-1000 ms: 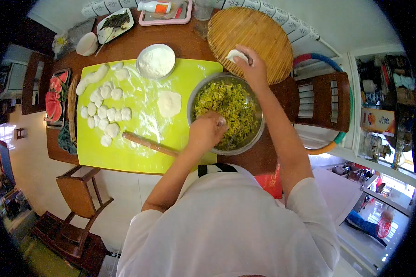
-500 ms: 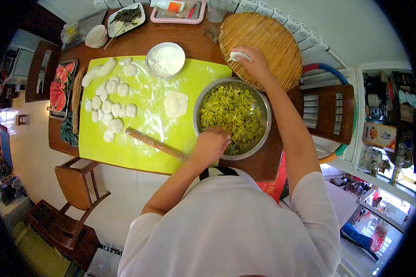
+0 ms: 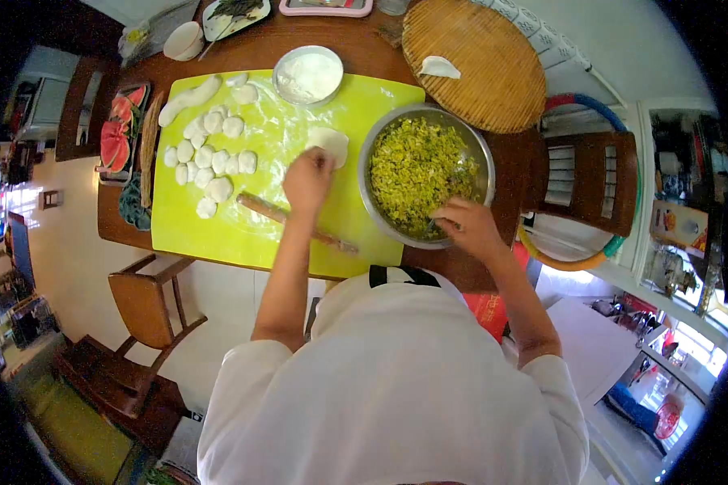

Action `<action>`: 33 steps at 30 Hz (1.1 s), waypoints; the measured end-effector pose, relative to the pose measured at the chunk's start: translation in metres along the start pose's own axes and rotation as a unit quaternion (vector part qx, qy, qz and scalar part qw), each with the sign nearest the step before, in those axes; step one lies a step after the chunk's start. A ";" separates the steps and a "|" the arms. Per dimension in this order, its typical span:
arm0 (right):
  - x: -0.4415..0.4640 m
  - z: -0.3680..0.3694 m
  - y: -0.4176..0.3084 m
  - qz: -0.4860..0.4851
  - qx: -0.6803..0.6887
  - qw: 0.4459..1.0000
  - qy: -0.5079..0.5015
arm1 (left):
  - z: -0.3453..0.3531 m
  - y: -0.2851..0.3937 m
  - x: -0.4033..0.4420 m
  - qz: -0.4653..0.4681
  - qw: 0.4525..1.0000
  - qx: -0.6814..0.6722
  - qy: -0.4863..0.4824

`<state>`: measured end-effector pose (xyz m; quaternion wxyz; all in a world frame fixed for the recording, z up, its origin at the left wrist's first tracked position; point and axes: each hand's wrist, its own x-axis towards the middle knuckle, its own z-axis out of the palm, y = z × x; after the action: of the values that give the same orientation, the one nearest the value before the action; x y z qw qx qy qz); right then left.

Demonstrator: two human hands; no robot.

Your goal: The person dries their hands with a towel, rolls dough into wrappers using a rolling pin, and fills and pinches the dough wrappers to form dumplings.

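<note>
My left hand is at the near edge of a flat round dough wrapper on the green mat, fingertips closed on that edge. My right hand reaches over the near right rim of a metal bowl of chopped yellow-green filling. Its fingers are closed around what looks like a metal spoon, mostly hidden by the hand and filling. One folded white dumpling lies on the round bamboo tray. A rolling pin lies beside my left forearm.
Several dough pieces and a dough roll sit on the mat's left side. A bowl of flour stands at its back edge. Watermelon slices are at the far left. Wooden chairs flank the table.
My right hand has left the dumpling on the bamboo tray and come down to the filling bowl. My left hand has moved from the bowl leftward to the wrapper. The view has shifted slightly.
</note>
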<state>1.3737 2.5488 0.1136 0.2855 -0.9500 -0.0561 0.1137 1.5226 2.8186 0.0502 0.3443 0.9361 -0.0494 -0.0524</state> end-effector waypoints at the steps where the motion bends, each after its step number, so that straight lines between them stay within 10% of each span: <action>1: -0.005 0.007 -0.005 0.005 -0.017 1.000 -0.022 | 0.000 -0.010 0.011 -0.022 0.999 0.025 0.007; 13: 0.006 0.041 0.005 -0.027 -0.163 0.978 -0.126 | 0.048 -0.053 0.064 0.066 0.978 0.197 0.030; 16: 0.002 0.036 0.007 -0.025 -0.178 0.973 -0.143 | 0.037 -0.042 0.054 -0.003 0.999 0.049 0.013; 23: -0.013 0.019 0.029 0.073 0.262 0.952 0.142 | 0.027 -0.055 0.063 -0.035 0.991 0.068 -0.114; 33: -0.009 0.024 0.060 0.196 0.010 0.910 0.364 | 0.022 -0.043 0.035 0.131 0.991 -0.031 0.012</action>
<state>1.3617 2.5104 0.0627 0.2677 -0.9144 0.2405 -0.1855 1.5572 2.8327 0.0028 0.3777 0.9111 -0.1652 0.0031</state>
